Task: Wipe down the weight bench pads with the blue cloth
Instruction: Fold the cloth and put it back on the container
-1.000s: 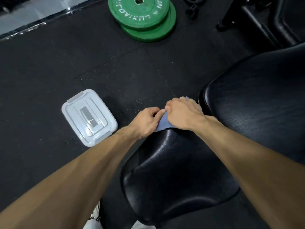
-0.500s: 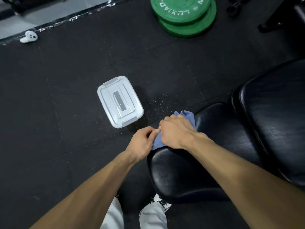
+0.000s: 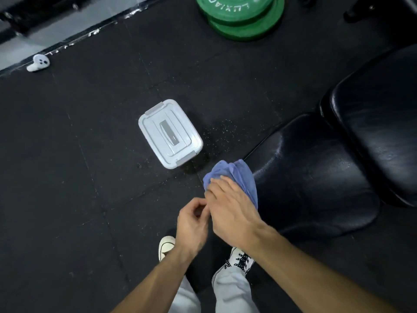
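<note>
The blue cloth (image 3: 234,177) is bunched at the left end of the black seat pad (image 3: 311,181), draped over its edge. My right hand (image 3: 232,211) lies on the cloth and holds it against the pad's side. My left hand (image 3: 191,224) hovers just left of the right one, fingers curled, and whether it pinches a cloth corner is hidden. A second, larger black back pad (image 3: 379,132) rises to the right.
A white lidded plastic box (image 3: 170,134) sits on the black rubber floor just left of the pad. Two stacked green weight plates (image 3: 241,16) lie at the top. A white controller (image 3: 38,63) rests at the far left. My white shoes (image 3: 239,260) stand below my hands.
The view has swung down and right. Both hands slid with the cloth from the pad's top to its left edge, and my left hand has come off the cloth's visible part.
</note>
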Tool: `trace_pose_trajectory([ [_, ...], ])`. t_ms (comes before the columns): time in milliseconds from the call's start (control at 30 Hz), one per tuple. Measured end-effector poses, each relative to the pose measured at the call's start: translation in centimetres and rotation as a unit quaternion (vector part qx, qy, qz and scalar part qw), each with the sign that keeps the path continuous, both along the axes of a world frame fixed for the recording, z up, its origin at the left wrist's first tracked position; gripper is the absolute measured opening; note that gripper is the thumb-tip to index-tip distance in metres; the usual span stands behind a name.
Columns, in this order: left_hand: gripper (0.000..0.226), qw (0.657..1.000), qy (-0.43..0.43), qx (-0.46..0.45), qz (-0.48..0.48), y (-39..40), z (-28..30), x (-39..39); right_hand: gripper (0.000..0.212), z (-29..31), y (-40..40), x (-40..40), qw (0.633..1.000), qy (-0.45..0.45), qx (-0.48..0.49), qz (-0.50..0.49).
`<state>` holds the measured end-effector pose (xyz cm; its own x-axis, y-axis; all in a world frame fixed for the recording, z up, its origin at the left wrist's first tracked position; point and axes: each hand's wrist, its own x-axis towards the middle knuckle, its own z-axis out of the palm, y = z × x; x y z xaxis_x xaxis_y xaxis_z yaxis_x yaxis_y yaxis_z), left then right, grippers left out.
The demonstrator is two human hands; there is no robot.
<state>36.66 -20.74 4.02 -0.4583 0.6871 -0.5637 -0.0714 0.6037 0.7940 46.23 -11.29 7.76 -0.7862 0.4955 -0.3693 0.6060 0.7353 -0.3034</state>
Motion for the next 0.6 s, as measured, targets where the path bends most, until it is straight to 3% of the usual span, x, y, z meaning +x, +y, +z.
trace_pose_trajectory([
  [133, 0.024, 0.991, -0.126, -0.040, -0.019, 1.9, 1.0, -3.1, 0.065, -0.3, -2.5, 0.4, 0.995, 0.044, 0.011, -0.093],
  [300, 0.020, 0.958, -0.202, -0.163, -0.120, 6.7, 3.6, -6.5, 0.048, 0.0, -3.1, -1.4, 0.960, 0.127, 0.010, -0.249],
  [433, 0.044, 0.932, -0.192, -0.223, -0.210, 9.8, 3.7, -6.6, 0.037, 1.0, -5.1, -2.7, 0.901, 0.175, 0.005, -0.398],
  [533, 0.054, 0.919, -0.176, -0.243, -0.257, 11.0, 3.2, -5.9, 0.020, 2.6, -7.2, -3.2, 0.816, 0.211, 0.042, -0.537],
  [600, 0.051, 0.915, -0.175, -0.260, -0.255, 11.4, 3.0, -5.6, 0.002, 4.2, -8.5, -3.5, 0.687, 0.254, 0.032, -0.680],
])
